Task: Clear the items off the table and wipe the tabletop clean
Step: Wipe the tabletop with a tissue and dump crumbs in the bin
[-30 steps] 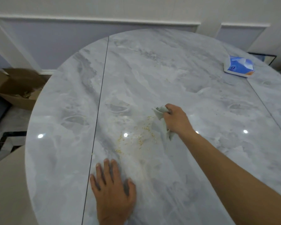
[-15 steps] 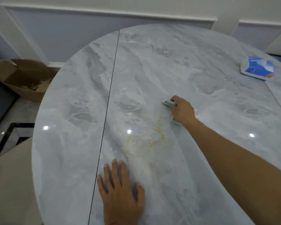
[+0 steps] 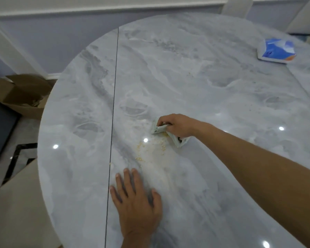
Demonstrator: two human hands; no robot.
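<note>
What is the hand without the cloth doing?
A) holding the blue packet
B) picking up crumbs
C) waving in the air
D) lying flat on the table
D: the left hand lies flat, fingers straight, on the marble tabletop near the crumbs, while the right hand grips the cloth.

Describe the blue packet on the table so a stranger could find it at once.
Start at the big grey marble table and look to its far right edge, near the wall. A flat packet lies there alone, far from the crumbs. It is the only blue-and-white thing on the tabletop, with an orange patch at one corner.
</note>
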